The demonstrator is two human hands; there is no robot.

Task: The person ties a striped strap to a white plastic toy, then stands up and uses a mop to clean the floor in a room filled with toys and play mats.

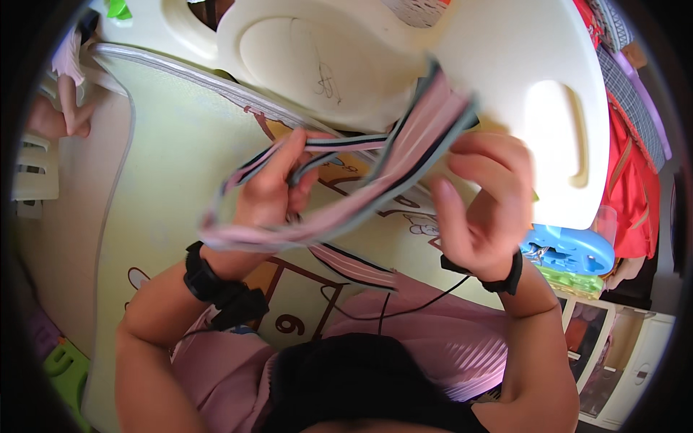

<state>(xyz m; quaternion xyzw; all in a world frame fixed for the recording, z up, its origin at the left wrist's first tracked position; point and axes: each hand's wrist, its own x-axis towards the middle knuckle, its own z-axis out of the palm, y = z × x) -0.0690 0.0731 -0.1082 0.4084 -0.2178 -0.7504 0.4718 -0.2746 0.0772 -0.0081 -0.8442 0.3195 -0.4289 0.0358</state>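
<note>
A long striped fabric strap (417, 135) in pink, navy and grey is looped in the air before me, partly blurred. My left hand (276, 189) is closed around part of it, with the band passing over the fingers and around the wrist side. My right hand (482, 200) is beside the strap's wide upper part, fingers curled and apart; whether they touch the strap cannot be told. Another stretch of striped band (352, 268) hangs below, beside pink pleated fabric (422, 325) over my lap. Black bands with dark cables sit on both wrists.
A cream plastic table (541, 43) with moulded recesses stands ahead. Beneath lies a pale printed play mat (162, 130). To the right are a blue plastic toy (574, 249), a red cloth (631, 200) and a white drawer unit (617, 368). Another person's leg (67, 103) shows upper left.
</note>
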